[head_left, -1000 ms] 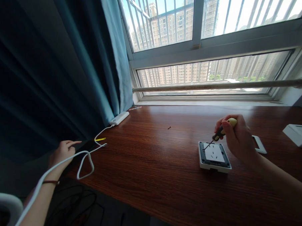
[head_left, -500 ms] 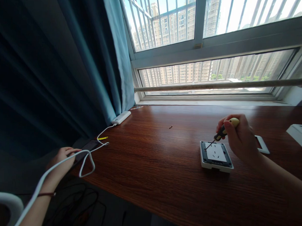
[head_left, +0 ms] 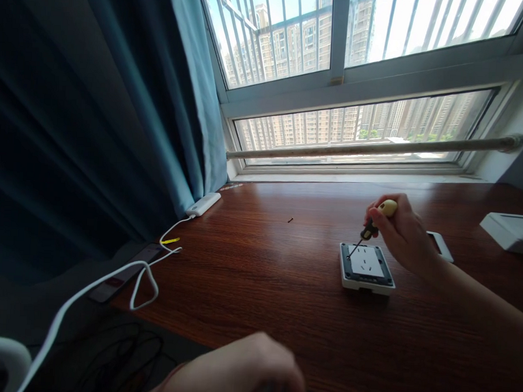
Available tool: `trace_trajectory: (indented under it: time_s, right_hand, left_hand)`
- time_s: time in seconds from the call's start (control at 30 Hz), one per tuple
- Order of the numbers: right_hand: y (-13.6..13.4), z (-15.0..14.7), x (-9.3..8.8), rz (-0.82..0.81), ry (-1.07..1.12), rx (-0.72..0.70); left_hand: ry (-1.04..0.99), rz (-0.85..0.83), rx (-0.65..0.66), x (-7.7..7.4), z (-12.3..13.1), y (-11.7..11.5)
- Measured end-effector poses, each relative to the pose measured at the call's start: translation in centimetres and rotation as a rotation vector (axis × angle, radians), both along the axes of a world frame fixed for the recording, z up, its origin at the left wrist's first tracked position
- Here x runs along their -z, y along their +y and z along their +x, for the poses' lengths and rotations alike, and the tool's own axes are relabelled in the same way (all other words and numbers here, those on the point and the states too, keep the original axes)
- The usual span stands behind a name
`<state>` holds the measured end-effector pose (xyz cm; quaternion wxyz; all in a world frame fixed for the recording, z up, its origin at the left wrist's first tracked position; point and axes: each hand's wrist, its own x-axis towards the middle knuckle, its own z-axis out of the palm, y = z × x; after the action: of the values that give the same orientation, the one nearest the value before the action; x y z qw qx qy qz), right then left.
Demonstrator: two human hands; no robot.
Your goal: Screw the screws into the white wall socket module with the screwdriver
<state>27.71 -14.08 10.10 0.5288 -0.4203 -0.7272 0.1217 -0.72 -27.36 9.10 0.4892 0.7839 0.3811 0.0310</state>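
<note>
My right hand (head_left: 401, 231) is closed round a screwdriver (head_left: 375, 223) with a yellow and black handle. Its tip rests at the upper left corner of a white wall socket (head_left: 366, 267) lying flat on the dark wooden desk (head_left: 257, 288). My left hand (head_left: 243, 371) is at the bottom edge, close to the camera and blurred; its fingers do not show. It hovers over the desk's near edge. A phone (head_left: 121, 279) lies at the desk's left corner under a looped white cable (head_left: 143, 277).
A small dark screw (head_left: 290, 220) lies on the desk mid-left. A white power bank (head_left: 204, 204) sits by the teal curtain (head_left: 139, 110). A white plate (head_left: 439, 246) lies behind my right hand and a white box (head_left: 509, 231) at far right. The window rail (head_left: 367, 147) runs behind.
My left hand has left the phone at the left corner and moved right to the bottom centre, near the camera. The right hand keeps the screwdriver on the socket.
</note>
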Motion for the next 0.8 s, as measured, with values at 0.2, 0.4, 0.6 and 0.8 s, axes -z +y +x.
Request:
trace_trajectory:
  time_s: [0.2,0.4,0.6,0.8]
  right_hand:
    - [0.1,0.5,-0.1,0.017,-0.076,-0.117]
    - [0.0,0.9,-0.4,-0.004,-0.145,-0.179]
    - [0.0,0.9,-1.0,-0.021,-0.191,-0.16]
    - [-0.1,0.9,-1.2,-0.002,-0.217,-0.151]
  left_hand:
    - [-0.232,0.719,-0.039,2.5,8.4,9.6]
    - [-0.382,0.72,-0.045,6.1,10.9,13.8]
    - [-0.377,0.485,-0.066,7.3,10.1,13.7]
    - [-0.351,0.475,-0.083,7.7,10.6,14.3]
